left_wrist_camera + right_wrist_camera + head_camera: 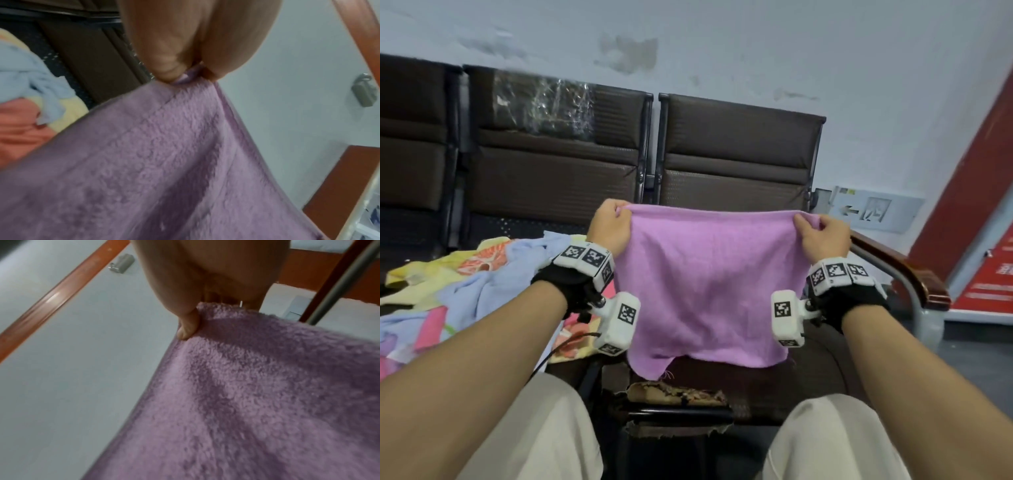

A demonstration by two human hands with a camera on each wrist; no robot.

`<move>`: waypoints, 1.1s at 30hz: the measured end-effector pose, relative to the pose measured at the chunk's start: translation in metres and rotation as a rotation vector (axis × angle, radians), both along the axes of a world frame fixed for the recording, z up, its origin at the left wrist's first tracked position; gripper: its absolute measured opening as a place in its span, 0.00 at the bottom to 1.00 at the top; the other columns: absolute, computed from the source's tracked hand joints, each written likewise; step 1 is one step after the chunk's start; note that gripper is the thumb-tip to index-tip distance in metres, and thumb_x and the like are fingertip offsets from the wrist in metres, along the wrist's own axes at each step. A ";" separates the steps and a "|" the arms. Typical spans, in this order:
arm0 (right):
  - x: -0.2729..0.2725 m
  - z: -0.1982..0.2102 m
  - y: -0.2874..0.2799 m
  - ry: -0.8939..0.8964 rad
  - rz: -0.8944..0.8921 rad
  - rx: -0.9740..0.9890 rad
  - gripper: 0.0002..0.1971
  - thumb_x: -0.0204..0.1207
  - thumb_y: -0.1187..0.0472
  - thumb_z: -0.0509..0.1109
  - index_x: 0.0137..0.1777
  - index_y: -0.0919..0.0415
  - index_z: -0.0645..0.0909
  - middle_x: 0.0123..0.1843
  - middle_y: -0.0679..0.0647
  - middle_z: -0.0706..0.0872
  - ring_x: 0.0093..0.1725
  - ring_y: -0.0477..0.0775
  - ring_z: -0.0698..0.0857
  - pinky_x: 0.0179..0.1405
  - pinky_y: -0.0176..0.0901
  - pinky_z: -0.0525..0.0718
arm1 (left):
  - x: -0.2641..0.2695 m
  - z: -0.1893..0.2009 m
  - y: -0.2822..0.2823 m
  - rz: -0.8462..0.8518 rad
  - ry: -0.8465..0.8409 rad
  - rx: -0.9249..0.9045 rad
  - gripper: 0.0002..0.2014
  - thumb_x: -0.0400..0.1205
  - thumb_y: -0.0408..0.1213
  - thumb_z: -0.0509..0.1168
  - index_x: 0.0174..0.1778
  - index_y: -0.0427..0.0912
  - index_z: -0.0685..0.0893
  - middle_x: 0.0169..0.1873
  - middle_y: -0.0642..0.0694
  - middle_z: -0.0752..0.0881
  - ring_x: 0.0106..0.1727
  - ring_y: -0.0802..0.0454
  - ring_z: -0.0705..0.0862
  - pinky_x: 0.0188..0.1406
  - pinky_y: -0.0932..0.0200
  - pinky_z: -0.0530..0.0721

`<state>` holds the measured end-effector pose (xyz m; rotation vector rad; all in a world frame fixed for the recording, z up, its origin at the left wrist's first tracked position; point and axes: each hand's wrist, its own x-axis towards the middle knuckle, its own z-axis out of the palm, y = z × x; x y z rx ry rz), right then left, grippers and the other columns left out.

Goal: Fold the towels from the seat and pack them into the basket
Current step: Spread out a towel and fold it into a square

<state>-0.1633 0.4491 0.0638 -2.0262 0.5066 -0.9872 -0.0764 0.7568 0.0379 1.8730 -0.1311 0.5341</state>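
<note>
A purple towel (705,284) hangs spread out in front of me over the right-hand brown seat (756,380). My left hand (608,224) pinches its top left corner and my right hand (823,236) pinches its top right corner. The bottom edge drapes onto the seat. Close up, the left hand (185,71) nips a bunched corner of the purple towel (144,162) between thumb and fingers. In the right wrist view the right hand (195,321) grips the purple towel (267,386) at its edge. No basket is in view.
A heap of other towels (465,284), light blue, yellow with orange print and pink, lies on the seat to the left. Brown seat backs (736,154) stand behind. A wooden armrest (904,270) on a metal tube bounds the right side. The seat's front edge (681,394) is torn.
</note>
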 end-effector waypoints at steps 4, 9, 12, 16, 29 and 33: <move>0.007 -0.025 -0.010 0.008 -0.032 0.108 0.16 0.76 0.50 0.72 0.39 0.64 0.85 0.34 0.56 0.80 0.39 0.53 0.77 0.40 0.39 0.71 | 0.011 -0.027 0.004 -0.111 0.024 -0.096 0.07 0.80 0.38 0.66 0.49 0.39 0.84 0.46 0.40 0.87 0.48 0.46 0.83 0.57 0.47 0.81; 0.027 -0.048 -0.017 0.037 -0.051 0.173 0.14 0.78 0.55 0.70 0.44 0.68 0.86 0.42 0.64 0.87 0.43 0.56 0.81 0.40 0.34 0.69 | 0.031 -0.036 0.003 -0.108 0.050 -0.242 0.11 0.76 0.40 0.72 0.50 0.37 0.87 0.41 0.46 0.87 0.41 0.56 0.82 0.52 0.55 0.81; 0.038 -0.070 -0.020 0.066 -0.047 0.159 0.13 0.77 0.60 0.71 0.46 0.74 0.85 0.49 0.70 0.88 0.45 0.62 0.84 0.38 0.32 0.69 | 0.038 -0.049 -0.006 -0.081 0.073 -0.164 0.10 0.77 0.34 0.70 0.52 0.33 0.86 0.44 0.42 0.86 0.45 0.51 0.82 0.52 0.54 0.81; 0.054 -0.100 -0.024 0.134 -0.016 0.205 0.05 0.74 0.61 0.75 0.45 0.62 0.89 0.40 0.56 0.87 0.43 0.51 0.82 0.44 0.36 0.72 | 0.037 -0.071 -0.016 -0.081 0.089 0.021 0.07 0.78 0.26 0.66 0.49 0.36 0.86 0.45 0.44 0.86 0.47 0.51 0.82 0.50 0.59 0.80; 0.082 -0.124 -0.029 0.288 0.007 0.351 0.09 0.74 0.62 0.71 0.50 0.64 0.88 0.53 0.63 0.88 0.57 0.62 0.83 0.60 0.47 0.78 | 0.061 -0.082 -0.019 -0.044 0.422 -0.178 0.16 0.82 0.26 0.55 0.60 0.30 0.84 0.61 0.30 0.83 0.64 0.35 0.79 0.63 0.50 0.75; 0.073 -0.113 -0.016 0.155 0.260 0.601 0.10 0.72 0.72 0.68 0.37 0.58 0.85 0.34 0.54 0.84 0.37 0.54 0.80 0.34 0.42 0.80 | 0.058 -0.083 -0.028 -0.100 0.421 -0.100 0.16 0.81 0.26 0.55 0.59 0.31 0.84 0.60 0.32 0.84 0.64 0.36 0.80 0.67 0.48 0.78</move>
